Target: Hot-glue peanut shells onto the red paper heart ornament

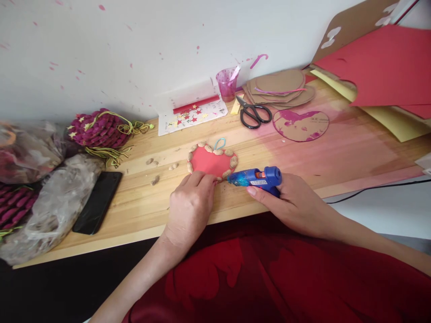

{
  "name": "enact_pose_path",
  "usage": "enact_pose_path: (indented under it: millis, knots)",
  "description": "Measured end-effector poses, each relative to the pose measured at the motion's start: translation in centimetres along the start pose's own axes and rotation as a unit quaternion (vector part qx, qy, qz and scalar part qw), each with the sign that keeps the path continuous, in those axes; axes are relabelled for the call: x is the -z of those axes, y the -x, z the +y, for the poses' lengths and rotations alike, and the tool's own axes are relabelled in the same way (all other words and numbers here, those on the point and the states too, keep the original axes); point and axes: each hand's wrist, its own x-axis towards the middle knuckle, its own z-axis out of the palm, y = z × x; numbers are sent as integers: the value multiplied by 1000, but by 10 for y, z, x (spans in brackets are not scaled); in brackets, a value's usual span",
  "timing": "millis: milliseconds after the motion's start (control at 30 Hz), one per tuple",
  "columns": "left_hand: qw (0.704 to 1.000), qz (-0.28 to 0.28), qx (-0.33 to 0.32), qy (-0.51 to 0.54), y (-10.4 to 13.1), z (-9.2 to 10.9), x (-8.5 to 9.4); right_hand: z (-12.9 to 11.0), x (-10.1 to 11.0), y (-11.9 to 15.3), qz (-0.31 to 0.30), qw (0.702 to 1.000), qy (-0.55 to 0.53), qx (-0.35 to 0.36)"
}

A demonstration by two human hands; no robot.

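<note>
A red heart-shaped card [212, 163] lies on the wooden table, with whole peanuts [233, 162] along its edge and a light blue loop [220, 143] at its top. My left hand [191, 202] is closed at the heart's lower edge, its fingertips pinching there; what lies under the fingers is partly hidden. In my right hand [292, 202] is a blue hot glue gun [254, 176], held sideways with the nozzle pointing left. That nozzle is close to a peanut beside my left fingertips; whether they touch I cannot tell.
Loose peanuts [155, 180] lie left of the heart. Farther left are a black phone [97, 202], plastic bags [63, 202] and a purple woven bundle [99, 128]. Behind are black scissors [255, 115], a stained cup [226, 85] and cardboard shapes [279, 83]. Red sheets [387, 67] stand right.
</note>
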Motion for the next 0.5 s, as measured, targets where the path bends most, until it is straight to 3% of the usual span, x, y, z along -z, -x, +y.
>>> enact_pose_path:
  millis: [500]
  knots:
    - [1000, 8, -3, -22, 2, 1, -3, 9, 1, 4, 32, 998, -45, -11]
